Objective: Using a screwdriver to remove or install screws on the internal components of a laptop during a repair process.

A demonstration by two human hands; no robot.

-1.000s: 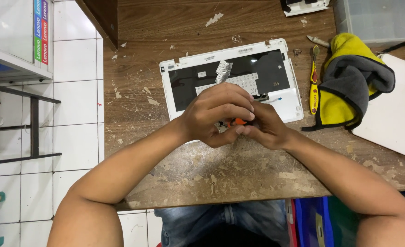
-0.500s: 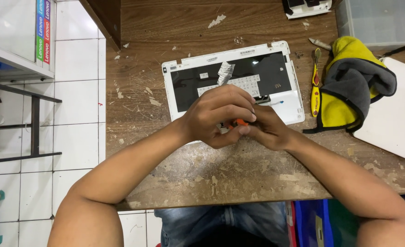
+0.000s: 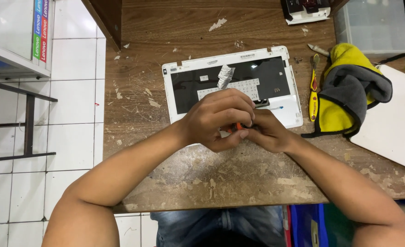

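**Both hands closed over an orange tool at the laptop shell**

The left hand [image 3: 218, 120] curls over the right hand [image 3: 266, 133], both gripping a small orange-handled tool [image 3: 239, 126] — only a sliver shows. They sit at the near edge of the white laptop palmrest shell [image 3: 232, 84], lying inside-up mid-worktop [image 3: 175, 27]. Keyboard back exposed, a silvery ribbon cable [image 3: 225, 75] sticking up loose. The strip-down looks well along, though I can't say how much is left. A yellow screwdriver [image 3: 313, 89] and yellow-grey cloth [image 3: 349, 91] lie towards the right edge.

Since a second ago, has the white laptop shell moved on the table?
No. The shell keeps its place beside the yellow cloth; only the camera view shifted slightly.
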